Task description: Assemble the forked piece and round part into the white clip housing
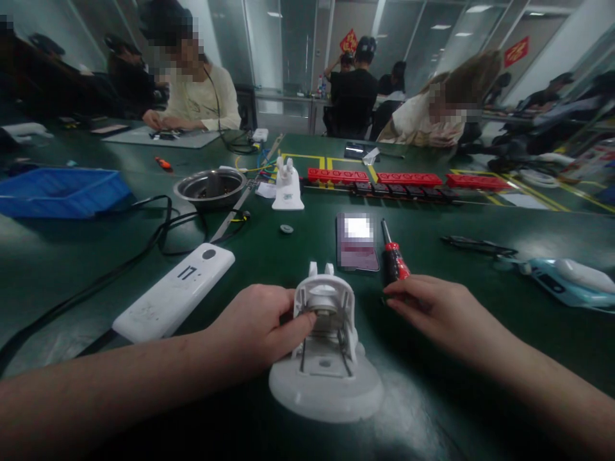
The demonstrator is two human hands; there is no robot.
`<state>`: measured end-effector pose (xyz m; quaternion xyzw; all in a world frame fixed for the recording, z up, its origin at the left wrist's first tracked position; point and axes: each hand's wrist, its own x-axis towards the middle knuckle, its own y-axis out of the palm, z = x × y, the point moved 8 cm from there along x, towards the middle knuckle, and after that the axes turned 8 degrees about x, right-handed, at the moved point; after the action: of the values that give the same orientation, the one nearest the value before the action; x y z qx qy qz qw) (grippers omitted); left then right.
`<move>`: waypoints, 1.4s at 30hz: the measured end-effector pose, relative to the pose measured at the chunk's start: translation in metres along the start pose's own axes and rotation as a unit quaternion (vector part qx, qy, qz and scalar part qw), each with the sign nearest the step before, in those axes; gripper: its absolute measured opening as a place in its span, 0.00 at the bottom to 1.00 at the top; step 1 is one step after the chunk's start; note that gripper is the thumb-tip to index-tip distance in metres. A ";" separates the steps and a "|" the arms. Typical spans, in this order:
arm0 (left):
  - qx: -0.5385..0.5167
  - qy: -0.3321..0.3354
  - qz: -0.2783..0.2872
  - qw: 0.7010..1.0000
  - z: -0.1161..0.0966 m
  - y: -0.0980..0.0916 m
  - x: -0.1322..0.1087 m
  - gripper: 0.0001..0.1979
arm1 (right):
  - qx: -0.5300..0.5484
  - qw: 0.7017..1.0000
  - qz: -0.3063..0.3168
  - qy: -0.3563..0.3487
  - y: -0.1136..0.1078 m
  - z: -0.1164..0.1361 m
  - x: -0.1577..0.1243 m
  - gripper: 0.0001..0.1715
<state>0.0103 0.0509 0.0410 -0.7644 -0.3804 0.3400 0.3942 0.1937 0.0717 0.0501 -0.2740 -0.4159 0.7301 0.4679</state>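
Observation:
A white plastic stand (324, 378) with a rounded foot, two prongs and bent metal wire inside its hollow body sits in front of me. My left hand (273, 323) grips its upper part from the left, the thumb pressed inside the hollow. My right hand (427, 301) is closed in a pinch to the right of the stand, beside the handle of a red and black screwdriver (394, 256). A tiny dark thing shows at those fingertips, too small to name. The screwdriver lies on the table, its shaft pointing away from me.
Beyond the stand lie a phone (358, 246) and a small grey disc (286, 228). A white numbered device (175, 291), a metal bowl (211, 202) and a blue bin (62, 192) are left. Another white part (288, 192), red strips (408, 179) and co-workers are farther off.

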 end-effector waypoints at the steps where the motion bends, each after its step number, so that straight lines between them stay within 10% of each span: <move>1: 0.000 0.001 0.000 1.000 -0.001 0.000 0.000 0.15 | -0.027 1.000 -0.002 0.015 0.003 -0.005 -0.001 0.13; 24: 0.023 0.004 -0.011 1.000 -0.009 -0.004 -0.004 0.16 | -0.019 1.000 0.010 0.005 0.033 0.003 0.000 0.05; 35: 0.009 0.057 -0.058 0.997 -0.009 -0.009 -0.006 0.13 | 0.320 0.944 -0.071 0.016 -0.023 0.070 0.010 0.09; 42: -0.001 0.074 -0.069 0.995 -0.004 -0.007 -0.004 0.12 | 0.420 0.906 0.055 -0.002 -0.006 0.086 0.012 0.04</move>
<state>0.0098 0.0491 0.0498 -0.7596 -0.4025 0.2543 0.4431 0.1241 0.0535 0.0985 -0.0728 -0.0559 0.8623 0.4980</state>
